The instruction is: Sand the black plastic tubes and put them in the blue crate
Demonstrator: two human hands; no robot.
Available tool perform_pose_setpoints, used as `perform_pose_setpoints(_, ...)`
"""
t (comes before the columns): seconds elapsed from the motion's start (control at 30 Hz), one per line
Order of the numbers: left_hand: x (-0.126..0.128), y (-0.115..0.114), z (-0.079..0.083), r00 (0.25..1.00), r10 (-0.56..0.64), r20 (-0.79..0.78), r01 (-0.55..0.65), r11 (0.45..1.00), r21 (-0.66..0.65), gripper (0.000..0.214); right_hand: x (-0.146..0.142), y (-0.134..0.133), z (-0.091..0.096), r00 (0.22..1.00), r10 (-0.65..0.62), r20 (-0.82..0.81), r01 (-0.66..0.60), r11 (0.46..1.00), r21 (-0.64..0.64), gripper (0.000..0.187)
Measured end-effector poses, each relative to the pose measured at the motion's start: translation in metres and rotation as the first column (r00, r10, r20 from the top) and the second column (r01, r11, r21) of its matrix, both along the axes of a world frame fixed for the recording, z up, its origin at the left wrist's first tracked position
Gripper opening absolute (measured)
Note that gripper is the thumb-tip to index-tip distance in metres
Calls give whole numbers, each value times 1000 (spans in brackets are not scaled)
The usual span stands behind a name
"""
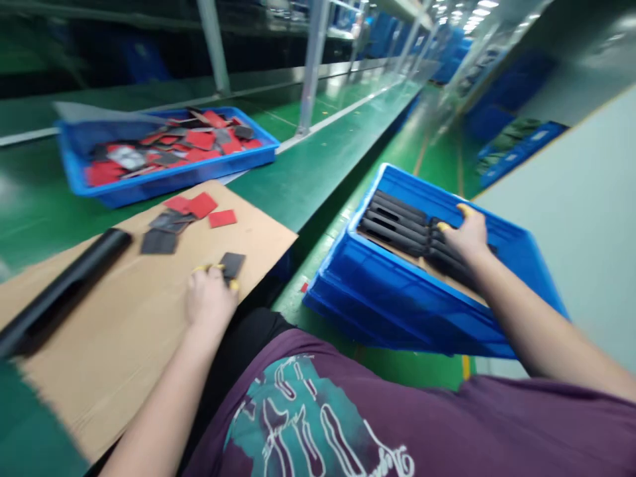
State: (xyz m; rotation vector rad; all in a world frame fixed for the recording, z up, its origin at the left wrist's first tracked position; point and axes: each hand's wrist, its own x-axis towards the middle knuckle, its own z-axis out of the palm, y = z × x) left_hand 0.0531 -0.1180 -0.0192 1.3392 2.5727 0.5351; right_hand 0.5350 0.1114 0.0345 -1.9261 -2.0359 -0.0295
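My left hand [211, 295], with yellow covers on its fingertips, is over the cardboard sheet [134, 331]. Its fingers are closed on the near end of a small dark grey square pad [233, 264]. Off to the right, my right hand [470, 235] reaches into a blue crate [392, 305]. Its thumb and forefinger are apart, just above black tube-like parts with slots [397, 222]; the other fingers are hidden. Another long black tube-like part [69, 285] lies at the cardboard's left side. Loose red pads [201, 205] and dark pads [159, 242] lie beyond my left hand.
A blue tray [189, 175] full of red and dark pads stands behind the cardboard on the green bench [298, 172]. Metal posts [314, 66] rise along the bench. Between bench and crate runs a floor gap. A pale panel [586, 218] borders the crate's right.
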Motion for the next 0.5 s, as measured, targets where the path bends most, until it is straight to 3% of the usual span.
perform_pose_setpoints(0.03, -1, -2, -2, 1000, 19, -4, -19, 1000, 10, 44, -27, 3, 6, 994, 85, -63, -79, 992, 101, 63)
perform_pose_setpoints(0.1, -6, -9, -6, 998, 59, -12, -58, 998, 32, 40, -88, 3, 14, 942, 295, -162, -238, 924, 300, 58)
perform_pose_setpoints(0.2, -17, -30, -9, 992, 126, -23, -124, 989, 81, 38, -178, -15, 12, 760, 626, -173, -518, 745, 420, 55)
perform_pose_setpoints(0.27, -27, -53, -6, 983, 184, -22, -180, 975, 127, 39, -230, -32, 1, 657, 730, -188, -628, 668, 399, 56)
perform_pose_setpoints(0.37, -51, -100, 5, 952, 306, -16, -297, 934, 198, 42, -300, -54, -29, 559, 787, -262, -720, 617, 319, 59)
perform_pose_setpoints(0.43, -70, -136, 14, 905, 424, -27, -405, 879, 252, 46, -344, -60, -50, 557, 776, -295, -762, 619, 190, 62)
perform_pose_setpoints(0.5, -90, -169, 23, 808, 588, -43, -548, 776, 312, 52, -389, -60, -65, 580, 758, -297, -787, 616, 35, 66)
